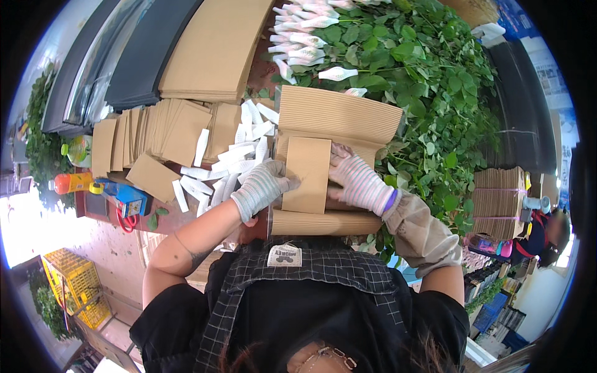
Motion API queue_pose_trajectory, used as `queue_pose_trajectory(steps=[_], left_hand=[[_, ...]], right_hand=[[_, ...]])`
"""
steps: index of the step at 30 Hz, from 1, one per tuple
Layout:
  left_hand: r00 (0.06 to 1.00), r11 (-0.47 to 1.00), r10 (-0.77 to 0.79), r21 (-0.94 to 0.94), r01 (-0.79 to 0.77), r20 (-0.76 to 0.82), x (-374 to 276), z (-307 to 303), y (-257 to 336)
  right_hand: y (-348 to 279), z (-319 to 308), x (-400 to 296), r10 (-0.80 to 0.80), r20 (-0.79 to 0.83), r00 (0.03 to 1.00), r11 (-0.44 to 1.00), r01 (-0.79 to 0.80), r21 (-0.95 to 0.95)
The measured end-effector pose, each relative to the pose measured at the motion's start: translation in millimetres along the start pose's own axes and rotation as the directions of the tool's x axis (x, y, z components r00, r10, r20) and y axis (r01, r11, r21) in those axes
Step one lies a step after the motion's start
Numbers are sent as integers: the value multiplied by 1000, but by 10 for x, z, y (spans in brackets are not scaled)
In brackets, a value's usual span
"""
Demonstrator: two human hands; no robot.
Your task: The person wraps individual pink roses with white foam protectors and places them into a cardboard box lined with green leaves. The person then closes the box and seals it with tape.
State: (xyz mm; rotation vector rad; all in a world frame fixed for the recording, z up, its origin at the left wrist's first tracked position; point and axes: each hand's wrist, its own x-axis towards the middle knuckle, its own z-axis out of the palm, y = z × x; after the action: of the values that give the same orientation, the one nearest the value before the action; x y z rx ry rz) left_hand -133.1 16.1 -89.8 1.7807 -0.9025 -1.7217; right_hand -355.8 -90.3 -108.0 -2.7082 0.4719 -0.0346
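Note:
My left hand [265, 185], in a striped knit glove, pinches the left edge of a flat brown cardboard piece [307, 175] between thumb and fingers. My right hand [357, 179], gloved alike, is at that piece's right edge with fingers spread; the card and glove hide whether it grips anything. Beneath both lies a corrugated cardboard sheet [338, 112], its far and near edges curling up. White foam net sleeves [240, 158] lie loose left of my left hand. Leafy green stems [419, 93] spread beyond and right of the sheet, several tipped with white net-covered heads [308, 39].
Cardboard pieces [182, 135] fan out at the left, below a stack of large cardboard sheets [210, 46]. Bottles [72, 183] and red-handled scissors [127, 221] sit at the left edge. A strapped cardboard bundle [498, 203] stands right, with another person [536, 238] nearby.

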Motion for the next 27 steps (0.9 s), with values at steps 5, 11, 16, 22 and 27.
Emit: queue_pose_trajectory(steps=[5,11,16,22,27], left_hand=[[986,965,128,245,-98,-109,191,68,-258],[945,601,317,754,-264,77,41,-108,32],[687,36,640,879,-475,344,178,152,87],[815,86,446,889,-450,369,143,223,242],[813,83,437,883,-461,383,148,199,228]], right_hand=[[-417,-235,56,91,-118,989,996,-91,2],[-368,-77,127,79,28,996,991,-75,-112],[-19,-208,196,115,369,922,970,-185,160],[133,-467,-996,565,-270,780,825,-525,211],[281,-618,-1130,725,-111,680,662,-643,384]])
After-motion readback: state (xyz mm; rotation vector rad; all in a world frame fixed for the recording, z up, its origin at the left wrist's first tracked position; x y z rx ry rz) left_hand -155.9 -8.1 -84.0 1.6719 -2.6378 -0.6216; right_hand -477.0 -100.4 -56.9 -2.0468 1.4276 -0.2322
